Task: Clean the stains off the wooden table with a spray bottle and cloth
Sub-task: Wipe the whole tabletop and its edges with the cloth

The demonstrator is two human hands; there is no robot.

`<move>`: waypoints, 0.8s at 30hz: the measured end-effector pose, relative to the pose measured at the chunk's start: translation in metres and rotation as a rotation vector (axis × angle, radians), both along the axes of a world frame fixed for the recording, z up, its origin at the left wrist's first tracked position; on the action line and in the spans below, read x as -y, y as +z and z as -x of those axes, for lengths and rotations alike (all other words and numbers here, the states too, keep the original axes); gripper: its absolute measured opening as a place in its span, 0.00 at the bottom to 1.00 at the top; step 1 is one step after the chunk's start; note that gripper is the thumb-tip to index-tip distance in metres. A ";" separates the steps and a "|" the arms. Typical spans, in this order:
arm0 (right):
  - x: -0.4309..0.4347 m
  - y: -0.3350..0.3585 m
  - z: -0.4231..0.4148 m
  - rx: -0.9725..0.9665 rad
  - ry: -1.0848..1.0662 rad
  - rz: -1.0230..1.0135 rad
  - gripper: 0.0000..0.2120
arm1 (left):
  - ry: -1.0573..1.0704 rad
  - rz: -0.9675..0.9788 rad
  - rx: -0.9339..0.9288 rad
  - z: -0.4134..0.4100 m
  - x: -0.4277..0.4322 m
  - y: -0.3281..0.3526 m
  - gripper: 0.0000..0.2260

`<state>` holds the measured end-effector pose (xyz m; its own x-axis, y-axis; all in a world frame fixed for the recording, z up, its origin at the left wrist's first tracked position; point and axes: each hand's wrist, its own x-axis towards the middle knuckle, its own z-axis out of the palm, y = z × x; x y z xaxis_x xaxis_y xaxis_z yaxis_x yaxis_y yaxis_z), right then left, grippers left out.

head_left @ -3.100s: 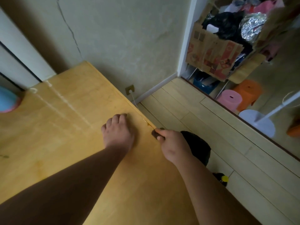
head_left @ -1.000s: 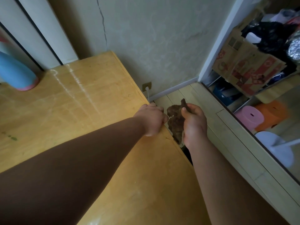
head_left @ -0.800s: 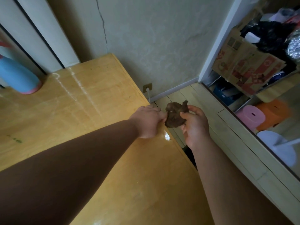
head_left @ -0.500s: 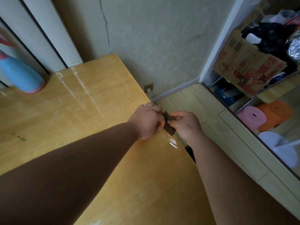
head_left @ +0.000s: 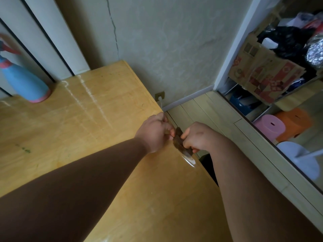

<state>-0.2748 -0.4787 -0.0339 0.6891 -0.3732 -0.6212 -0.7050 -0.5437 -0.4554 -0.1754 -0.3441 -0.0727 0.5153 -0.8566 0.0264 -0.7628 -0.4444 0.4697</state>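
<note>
While the left hand (head_left: 153, 131) and right hand (head_left: 197, 135) both gripped the brown cloth (head_left: 180, 144) at the wooden table's (head_left: 87, 119) right edge, a wet streak (head_left: 189, 158) glinted beside it. The blue spray bottle (head_left: 22, 81) stood far left, near the cracked wall (head_left: 157, 41).

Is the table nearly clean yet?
Partway. Pale streaks cross the table near the spray bottle, so it looks sprayed or wiped there. Right now the left hand and right hand both grip the cloth at the table's edge. Left to do: small green marks on the left side.
</note>
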 end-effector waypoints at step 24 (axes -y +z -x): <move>-0.040 -0.035 -0.010 0.415 -0.117 0.250 0.14 | 0.365 -0.156 0.123 -0.025 -0.037 -0.008 0.16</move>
